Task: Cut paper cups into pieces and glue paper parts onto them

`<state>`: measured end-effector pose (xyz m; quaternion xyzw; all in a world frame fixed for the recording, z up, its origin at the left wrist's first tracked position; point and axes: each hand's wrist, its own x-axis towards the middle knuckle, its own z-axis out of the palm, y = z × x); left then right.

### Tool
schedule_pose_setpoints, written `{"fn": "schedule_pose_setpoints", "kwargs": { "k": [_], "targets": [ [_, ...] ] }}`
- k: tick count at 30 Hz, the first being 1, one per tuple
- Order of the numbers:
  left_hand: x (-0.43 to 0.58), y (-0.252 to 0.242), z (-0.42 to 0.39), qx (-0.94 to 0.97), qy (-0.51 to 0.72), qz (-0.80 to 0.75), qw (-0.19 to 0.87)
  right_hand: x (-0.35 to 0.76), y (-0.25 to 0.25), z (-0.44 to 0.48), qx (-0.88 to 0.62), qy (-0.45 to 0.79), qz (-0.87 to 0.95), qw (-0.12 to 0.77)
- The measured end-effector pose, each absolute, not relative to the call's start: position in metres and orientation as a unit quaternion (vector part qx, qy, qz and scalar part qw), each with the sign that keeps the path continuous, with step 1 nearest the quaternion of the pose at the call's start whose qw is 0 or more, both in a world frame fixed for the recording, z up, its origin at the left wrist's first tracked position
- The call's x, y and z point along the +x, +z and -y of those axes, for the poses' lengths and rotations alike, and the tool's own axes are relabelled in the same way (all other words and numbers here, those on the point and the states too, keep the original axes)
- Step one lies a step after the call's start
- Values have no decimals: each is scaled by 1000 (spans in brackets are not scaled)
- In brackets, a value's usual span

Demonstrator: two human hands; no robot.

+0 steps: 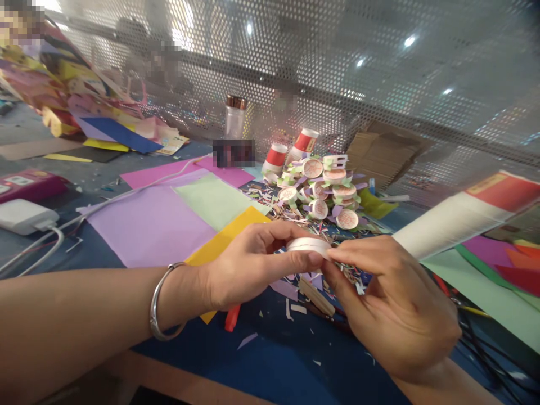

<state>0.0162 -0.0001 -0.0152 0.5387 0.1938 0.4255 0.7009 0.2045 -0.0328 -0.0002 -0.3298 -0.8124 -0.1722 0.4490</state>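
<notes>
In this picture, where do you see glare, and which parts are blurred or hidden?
Head view: bright glare spots on the perforated metal panel; the paper heap at upper left looks smeared; square pixelation masks several patches, one just below the clear bottle; the left hand and right hand look clearer.

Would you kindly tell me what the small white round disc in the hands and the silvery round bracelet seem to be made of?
Small white round disc: possibly paper or card, fairly matte, with a faint seam-like line along its side; plastic cannot be ruled out.
Silvery round bracelet: likely polished metal, judging by its bright highlights.
</notes>
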Motion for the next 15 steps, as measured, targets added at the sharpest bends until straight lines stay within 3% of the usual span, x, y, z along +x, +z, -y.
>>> {"fn": "schedule_pose_setpoints", "kwargs": {
  "k": [15],
  "targets": [
    [16, -9, -1, 538, 448, -221, 679, 202, -3, 31, -337, -115, 808, 468]
  ]
}}
